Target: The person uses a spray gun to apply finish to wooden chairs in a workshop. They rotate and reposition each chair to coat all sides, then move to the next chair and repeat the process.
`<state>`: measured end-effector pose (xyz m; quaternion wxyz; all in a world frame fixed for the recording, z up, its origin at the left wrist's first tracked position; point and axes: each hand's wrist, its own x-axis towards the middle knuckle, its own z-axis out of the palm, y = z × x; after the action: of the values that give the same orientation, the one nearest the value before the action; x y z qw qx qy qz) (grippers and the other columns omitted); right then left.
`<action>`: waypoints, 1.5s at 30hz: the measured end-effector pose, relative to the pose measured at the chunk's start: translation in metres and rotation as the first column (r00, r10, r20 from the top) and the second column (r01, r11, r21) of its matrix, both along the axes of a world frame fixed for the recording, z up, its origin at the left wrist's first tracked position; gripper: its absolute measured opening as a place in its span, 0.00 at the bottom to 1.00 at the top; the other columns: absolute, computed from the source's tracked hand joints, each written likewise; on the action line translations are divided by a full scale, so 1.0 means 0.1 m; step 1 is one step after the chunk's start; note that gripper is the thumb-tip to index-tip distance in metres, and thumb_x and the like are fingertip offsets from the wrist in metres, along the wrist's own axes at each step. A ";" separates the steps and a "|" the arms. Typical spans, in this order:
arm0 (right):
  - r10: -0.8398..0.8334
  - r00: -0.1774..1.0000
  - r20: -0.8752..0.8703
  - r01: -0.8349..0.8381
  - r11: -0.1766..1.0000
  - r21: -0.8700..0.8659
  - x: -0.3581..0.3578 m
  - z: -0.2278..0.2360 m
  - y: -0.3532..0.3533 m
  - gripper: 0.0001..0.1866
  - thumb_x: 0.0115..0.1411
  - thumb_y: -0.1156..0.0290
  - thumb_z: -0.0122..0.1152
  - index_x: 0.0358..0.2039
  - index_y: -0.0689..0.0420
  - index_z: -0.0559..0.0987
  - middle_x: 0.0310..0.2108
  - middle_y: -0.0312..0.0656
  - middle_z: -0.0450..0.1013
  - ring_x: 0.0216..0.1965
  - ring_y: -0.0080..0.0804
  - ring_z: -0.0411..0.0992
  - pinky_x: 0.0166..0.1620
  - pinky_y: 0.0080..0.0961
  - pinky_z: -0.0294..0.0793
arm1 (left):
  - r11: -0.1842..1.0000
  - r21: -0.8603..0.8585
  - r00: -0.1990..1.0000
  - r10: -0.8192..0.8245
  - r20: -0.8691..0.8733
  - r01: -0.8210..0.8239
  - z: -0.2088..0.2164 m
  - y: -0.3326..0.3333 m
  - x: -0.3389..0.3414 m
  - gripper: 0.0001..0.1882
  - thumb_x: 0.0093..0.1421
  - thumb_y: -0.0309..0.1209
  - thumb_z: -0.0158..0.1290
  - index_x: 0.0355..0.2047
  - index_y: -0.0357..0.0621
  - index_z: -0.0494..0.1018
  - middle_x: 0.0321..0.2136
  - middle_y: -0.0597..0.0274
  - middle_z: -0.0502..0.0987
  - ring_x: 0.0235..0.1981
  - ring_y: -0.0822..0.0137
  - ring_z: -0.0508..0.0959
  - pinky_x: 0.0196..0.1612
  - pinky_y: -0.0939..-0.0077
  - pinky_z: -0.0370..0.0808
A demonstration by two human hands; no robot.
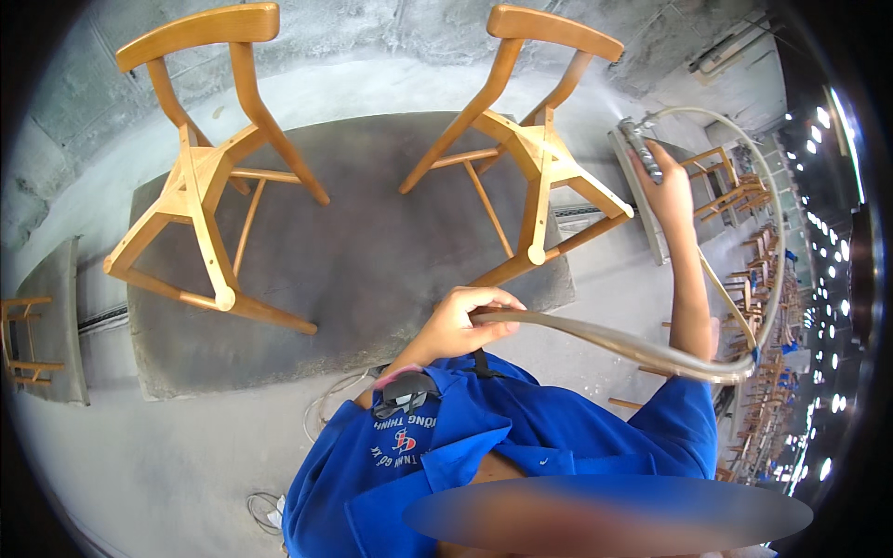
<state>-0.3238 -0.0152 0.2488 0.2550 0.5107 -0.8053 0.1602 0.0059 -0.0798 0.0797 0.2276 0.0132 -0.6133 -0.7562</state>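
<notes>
My right hand [668, 186] is raised at the right, its fingers wrapped round a metal spray gun [641, 149]. A faint pale mist shows by the gun's nozzle, up and to its left. In front of my chest, my left hand [462, 324] is closed on a bundled grey hose [614, 342]. From there the hose runs right and loops up toward the gun. Two seatless wooden chair frames stand ahead on a dark board: a left chair frame [191, 177] and a right chair frame [538, 153]. Neither hand touches them.
The dark board [358, 270] lies below both frames, with a grey stained wall [363, 46] behind. Another board with chair parts [33, 367] stands far left. Many wooden chairs [753, 325] crowd the right side. Thin cables [321, 409] lie on the floor behind my left arm.
</notes>
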 end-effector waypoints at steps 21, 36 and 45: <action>0.092 0.720 0.688 0.255 0.887 -0.385 -0.73 0.79 -0.80 0.19 0.60 0.50 0.65 0.32 0.54 0.80 0.20 0.35 0.75 0.19 0.23 0.76 0.14 0.17 0.58 | 0.996 0.060 0.993 0.062 0.104 -0.068 0.06 -0.26 0.31 0.14 0.63 0.30 0.58 0.45 0.33 0.77 0.38 0.59 0.81 0.43 0.71 0.78 0.51 0.75 0.72; 0.291 0.660 0.692 -0.144 0.954 -0.264 -0.23 1.53 -1.05 0.21 0.63 0.45 0.58 0.42 0.49 0.77 0.23 0.41 0.76 0.13 0.22 0.66 0.12 0.18 0.60 | 0.998 0.018 0.996 0.068 -0.059 -0.067 0.30 -0.01 0.10 0.18 0.64 0.33 0.57 0.51 0.36 0.74 0.41 0.58 0.80 0.41 0.73 0.77 0.46 0.76 0.73; 0.076 0.539 0.839 -0.170 0.985 0.019 1.22 0.41 0.66 0.22 0.64 0.52 0.58 0.46 0.58 0.78 0.25 0.35 0.76 0.18 0.14 0.68 0.18 0.13 0.64 | 0.769 -0.523 0.908 -0.419 0.023 0.368 0.59 -0.03 0.05 0.15 0.58 0.39 0.62 0.44 0.48 0.78 0.20 0.57 0.78 0.21 0.62 0.80 0.27 0.67 0.72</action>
<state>-0.2022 0.0504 0.2897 -0.1956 0.4402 -0.7984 0.3613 0.0107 -0.0833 0.1388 0.0882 -0.2128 -0.7706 -0.5943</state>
